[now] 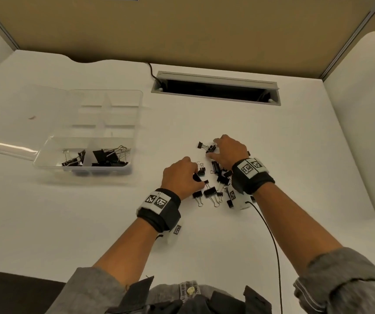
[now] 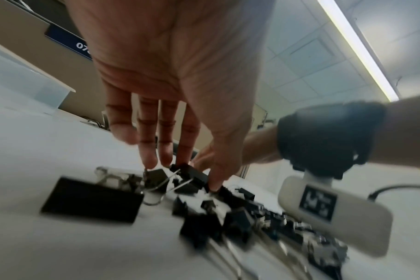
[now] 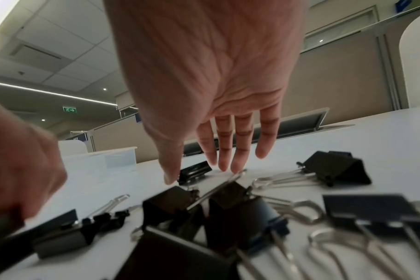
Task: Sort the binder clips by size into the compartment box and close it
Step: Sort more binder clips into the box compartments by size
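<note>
A pile of black binder clips point(image 1: 216, 184) of mixed sizes lies mid-table. My left hand point(image 1: 194, 173) is over the pile's left side, and its thumb and index finger pinch one black clip point(image 2: 192, 175). My right hand point(image 1: 211, 148) reaches over the pile's far edge with straight fingers. Its thumb and index fingertip stand on either side of a small clip point(image 3: 194, 171) that lies on the table. The clear compartment box point(image 1: 134, 132) sits at the left with its lid point(image 1: 18, 123) folded open. Two front compartments hold clips point(image 1: 74, 159), the larger ones point(image 1: 107, 157) on the right.
A lone small clip point(image 1: 201, 145) lies just left of my right hand. An open cable slot point(image 1: 216, 89) is cut into the desk behind. A black cable point(image 1: 270, 234) trails from my right wrist toward me. Beige partition walls point(image 1: 182, 30) close the desk's back and right.
</note>
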Demonstrator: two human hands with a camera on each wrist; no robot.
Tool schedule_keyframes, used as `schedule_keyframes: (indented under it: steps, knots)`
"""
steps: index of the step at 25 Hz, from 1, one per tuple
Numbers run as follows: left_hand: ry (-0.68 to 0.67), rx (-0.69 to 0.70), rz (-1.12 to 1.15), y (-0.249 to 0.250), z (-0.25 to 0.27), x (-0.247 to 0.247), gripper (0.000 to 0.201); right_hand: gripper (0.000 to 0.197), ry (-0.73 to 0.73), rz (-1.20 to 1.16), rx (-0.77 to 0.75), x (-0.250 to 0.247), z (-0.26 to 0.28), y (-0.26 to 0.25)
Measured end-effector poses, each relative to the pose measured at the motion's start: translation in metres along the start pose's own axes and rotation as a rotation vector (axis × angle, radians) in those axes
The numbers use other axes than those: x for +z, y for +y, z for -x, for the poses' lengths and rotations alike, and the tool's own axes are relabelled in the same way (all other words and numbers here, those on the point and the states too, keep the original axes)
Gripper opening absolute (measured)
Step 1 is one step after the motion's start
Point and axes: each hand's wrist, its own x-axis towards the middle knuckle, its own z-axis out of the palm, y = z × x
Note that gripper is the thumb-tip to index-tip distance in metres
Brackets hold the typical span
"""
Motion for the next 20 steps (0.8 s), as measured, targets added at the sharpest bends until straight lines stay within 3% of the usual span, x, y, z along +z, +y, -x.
schedule_keyframes:
  steps: [4,10,15,20]
  knots:
    - [0.037,-0.025,0.241,-0.01,-0.002,-0.016,0.035,0.04,0.021,-0.091,0.02,0.006,-0.002,-0.002]
    - [-0.009,-0.008,0.573,-0.027,-0.003,-0.017,0.033,0.033,0.107,-0.68,0.11,0.002,0.025,0.01]
    - [0.017,-0.02,0.684,-0.032,-0.002,-0.014,0.019,0.03,-0.029,-1.338,0.127,-0.004,0.05,0.01]
    - [0.019,-0.036,0.904,-0.028,0.002,-0.024,0.022,0.018,-0.072,-1.586,0.131,-0.012,0.057,0.003]
